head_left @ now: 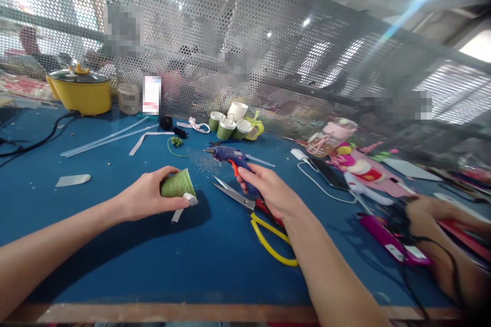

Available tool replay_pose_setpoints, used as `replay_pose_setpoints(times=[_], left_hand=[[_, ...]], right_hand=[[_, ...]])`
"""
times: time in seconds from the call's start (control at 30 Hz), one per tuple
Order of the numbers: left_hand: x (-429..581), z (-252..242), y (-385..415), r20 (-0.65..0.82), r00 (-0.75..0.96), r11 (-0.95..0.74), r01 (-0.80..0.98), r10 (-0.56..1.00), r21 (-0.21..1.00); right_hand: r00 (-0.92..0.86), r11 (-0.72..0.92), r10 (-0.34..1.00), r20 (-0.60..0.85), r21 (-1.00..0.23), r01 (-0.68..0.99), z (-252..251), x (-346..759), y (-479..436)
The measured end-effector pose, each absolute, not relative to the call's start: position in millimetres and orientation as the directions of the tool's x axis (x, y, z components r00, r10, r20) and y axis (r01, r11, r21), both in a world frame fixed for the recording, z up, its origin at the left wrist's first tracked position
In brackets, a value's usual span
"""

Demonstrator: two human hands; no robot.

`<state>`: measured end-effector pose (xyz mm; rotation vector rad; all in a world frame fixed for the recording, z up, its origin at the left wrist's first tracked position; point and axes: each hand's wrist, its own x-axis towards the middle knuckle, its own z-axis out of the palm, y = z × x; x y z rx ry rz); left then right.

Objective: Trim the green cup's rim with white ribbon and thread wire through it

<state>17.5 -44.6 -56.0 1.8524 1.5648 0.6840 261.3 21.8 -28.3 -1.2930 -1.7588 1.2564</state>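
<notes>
My left hand (155,191) is closed around a small green cup (177,184) tipped on its side, its rim toward the right. A short white strip (191,199) hangs from the rim by my thumb. In my right hand (264,184) is a blue glue gun (230,154) with an orange trigger, its nozzle pointing left above the table. Below it lie scissors (264,219) with yellow handles, partly hidden by my right forearm. A red object behind my wrist is mostly hidden.
Several green-and-white cups (226,128) stand at the back by the perforated metal screen (184,36). A yellow pot (82,93) and a jar (129,98) are back left. Clear sticks (107,137) lie nearby. A phone (329,173) with a white cable and another person's arm (441,230) are right.
</notes>
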Motion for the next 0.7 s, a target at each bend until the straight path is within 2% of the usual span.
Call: replay_pose_setpoints(times=[0.1,0.2,0.33,0.5,0.7], left_hand=[[17,-55,-44,-0.003,0.163,-0.111,0.683,0.987,0.722],[18,-54,-44,-0.013,0.168,-0.11,0.702,0.986,0.704],[17,-53,-45,-0.006,0.159,-0.112,0.721,0.987,0.684],[12,-51,-42,0.005,0.206,-0.148,0.686,0.978,0.713],[2,-47,-36,-0.134,0.309,-0.088,0.611,0.941,0.787]], right_hand=[[-0.349,0.02,0.934,-0.08,-0.961,0.276,-27,259,15],[-0.445,-0.014,0.887,-0.126,-0.969,0.247,-24,256,8],[-0.548,0.079,0.829,-0.11,-0.947,0.311,-21,255,-3],[-0.535,0.227,0.845,-0.023,-0.89,0.396,-19,254,-12],[-0.473,0.271,0.881,-0.018,-0.799,0.536,-12,249,-20]])
